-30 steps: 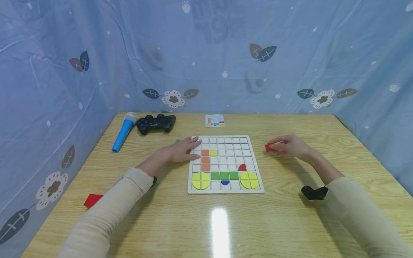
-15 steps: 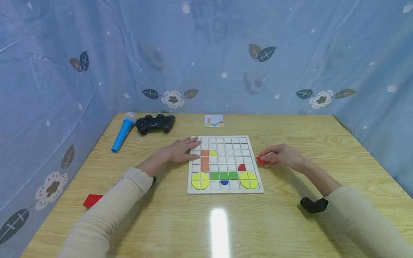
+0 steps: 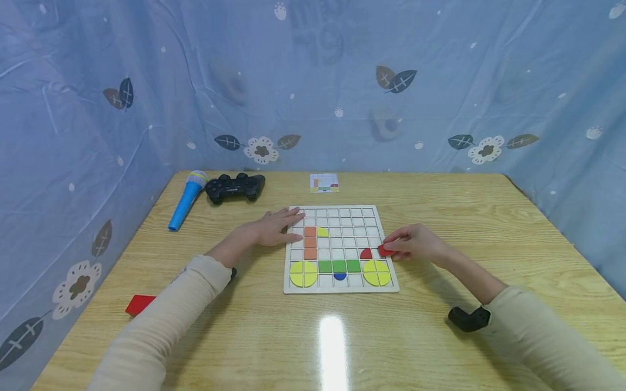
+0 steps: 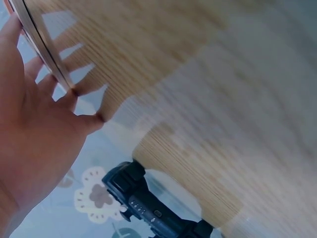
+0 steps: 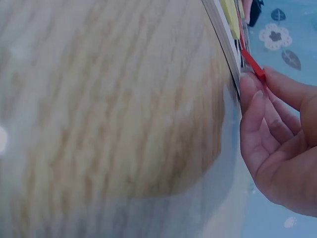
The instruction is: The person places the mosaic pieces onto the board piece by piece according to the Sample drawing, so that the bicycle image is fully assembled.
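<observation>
A white gridded board (image 3: 337,213) lies flat on the wooden table. My left hand (image 3: 276,228) rests on its left edge, fingers spread. With thumb and fingers, my right hand (image 3: 413,243) pinches a small red piece (image 3: 385,251) at the board's right edge; in the right wrist view, this red piece (image 5: 254,63) is tilted, and its full shape is hidden. Left of it sits a red quarter-circle (image 3: 365,254). The board also bears stacked orange squares (image 3: 310,243), a yellow quarter-circle (image 3: 322,232), a green row (image 3: 339,266), a blue half-circle (image 3: 339,277) and two yellow circles (image 3: 376,273) of quarter pieces.
Behind the board lies a small printed card (image 3: 324,183) with a similar coloured pattern. A blue toy microphone (image 3: 183,207) and a black game controller (image 3: 236,187) are at the back left. Partly behind the left sleeve is a red object (image 3: 139,304). A blue curtain (image 3: 313,81) surrounds the table.
My right hand has carried the red piece left and nearer to me, from the table beside the board to the board's right edge. My left hand has stayed in place.
</observation>
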Demonstrator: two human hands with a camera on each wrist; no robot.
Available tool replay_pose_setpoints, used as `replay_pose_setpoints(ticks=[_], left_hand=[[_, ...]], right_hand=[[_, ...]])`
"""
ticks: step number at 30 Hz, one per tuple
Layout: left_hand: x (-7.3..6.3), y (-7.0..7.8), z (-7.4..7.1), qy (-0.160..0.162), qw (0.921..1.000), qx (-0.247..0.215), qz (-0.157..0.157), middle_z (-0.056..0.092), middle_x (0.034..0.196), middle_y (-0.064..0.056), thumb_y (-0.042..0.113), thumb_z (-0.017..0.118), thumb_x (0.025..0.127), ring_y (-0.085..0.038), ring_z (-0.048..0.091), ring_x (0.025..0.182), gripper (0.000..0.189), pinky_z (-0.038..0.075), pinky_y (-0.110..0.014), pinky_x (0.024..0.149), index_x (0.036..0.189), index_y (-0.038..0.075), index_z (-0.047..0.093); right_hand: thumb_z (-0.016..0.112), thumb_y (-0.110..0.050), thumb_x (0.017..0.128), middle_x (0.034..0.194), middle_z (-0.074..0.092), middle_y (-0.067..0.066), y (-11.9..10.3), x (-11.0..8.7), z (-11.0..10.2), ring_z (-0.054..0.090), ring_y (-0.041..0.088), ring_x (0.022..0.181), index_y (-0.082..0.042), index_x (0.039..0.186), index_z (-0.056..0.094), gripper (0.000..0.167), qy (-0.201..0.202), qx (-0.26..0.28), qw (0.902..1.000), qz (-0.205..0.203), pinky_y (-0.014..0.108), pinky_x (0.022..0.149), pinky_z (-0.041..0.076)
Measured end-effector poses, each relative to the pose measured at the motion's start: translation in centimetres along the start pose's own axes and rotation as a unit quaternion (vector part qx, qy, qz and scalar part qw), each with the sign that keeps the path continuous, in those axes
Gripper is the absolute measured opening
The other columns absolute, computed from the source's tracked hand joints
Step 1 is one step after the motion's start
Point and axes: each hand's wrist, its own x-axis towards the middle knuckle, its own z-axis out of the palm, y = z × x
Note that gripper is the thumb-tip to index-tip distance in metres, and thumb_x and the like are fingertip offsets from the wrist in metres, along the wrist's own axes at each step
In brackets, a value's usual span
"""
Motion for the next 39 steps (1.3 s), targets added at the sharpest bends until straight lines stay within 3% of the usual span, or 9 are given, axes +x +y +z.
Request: replay_pose_setpoints(ticks=[13, 20, 29, 34, 37, 39], left_hand=[[0.1, 0.0, 0.0, 0.002, 1.0000, 0.000, 0.006, 0.006, 0.159, -0.009, 0.047, 0.044, 0.099, -0.032, 0.002, 0.143, 0.071, 0.001, -0.060, 0.109, 0.155, 0.015, 0.014], [0.1, 0.0, 0.1, 0.004, 0.9999, 0.001, 0.012, 0.006, 0.159, -0.010, 0.045, 0.044, 0.100, -0.032, 0.002, 0.143, 0.070, 0.002, -0.061, 0.109, 0.154, 0.013, 0.014], [0.5, -0.4, 0.3, 0.004, 0.9999, 0.002, 0.010, 0.006, 0.159, -0.009, 0.047, 0.043, 0.100, -0.032, 0.001, 0.143, 0.071, 0.002, -0.061, 0.109, 0.155, 0.014, 0.014], [0.4, -0.4, 0.3, 0.001, 1.0000, 0.001, 0.008, 0.006, 0.159, -0.009, 0.047, 0.043, 0.100, -0.032, 0.001, 0.143, 0.071, 0.002, -0.061, 0.109, 0.154, 0.014, 0.014], [0.3, -0.4, 0.3, 0.001, 1.0000, 0.002, 0.006, 0.006, 0.159, -0.010, 0.047, 0.044, 0.100, -0.033, 0.002, 0.143, 0.071, 0.002, -0.061, 0.109, 0.154, 0.013, 0.014], [0.2, -0.3, 0.3, -0.002, 1.0000, 0.002, 0.001, 0.006, 0.159, -0.009, 0.047, 0.044, 0.099, -0.033, 0.002, 0.143, 0.071, 0.001, -0.060, 0.109, 0.155, 0.015, 0.014]], right_hand=[[0.072, -0.019, 0.087, 0.079, 0.068, 0.005, -0.2, 0.3, 1.3, 0.060, 0.017, 0.066, 0.003, 0.106, 0.069, 0.029, 0.032, -0.058, 0.9976, -0.021, 0.027, 0.059, 0.051], [0.070, -0.019, 0.088, 0.071, 0.059, 0.003, -0.2, 0.5, 1.6, 0.050, 0.018, 0.061, -0.001, 0.104, 0.071, 0.024, 0.030, -0.105, 0.9934, -0.038, 0.025, 0.052, 0.041], [0.065, -0.019, 0.093, 0.069, 0.055, 0.002, -0.5, 0.9, 1.5, 0.046, 0.016, 0.061, 0.001, 0.106, 0.070, 0.024, 0.012, -0.089, 0.9959, -0.010, 0.023, 0.051, 0.035], [0.063, -0.022, 0.094, 0.072, 0.056, 0.004, -0.3, 1.1, 1.3, 0.049, 0.017, 0.065, 0.003, 0.113, 0.066, 0.031, -0.012, -0.081, 0.9966, -0.006, 0.024, 0.055, 0.039], [0.061, -0.022, 0.095, 0.077, 0.059, 0.003, 0.1, 0.9, 0.9, 0.052, 0.018, 0.070, 0.004, 0.116, 0.064, 0.033, -0.029, -0.107, 0.9922, -0.057, 0.026, 0.060, 0.045], [0.062, -0.018, 0.095, 0.083, 0.062, 0.002, 0.4, 0.6, 0.4, 0.056, 0.018, 0.074, 0.003, 0.114, 0.065, 0.028, -0.036, -0.174, 0.9744, -0.138, 0.029, 0.064, 0.049]])
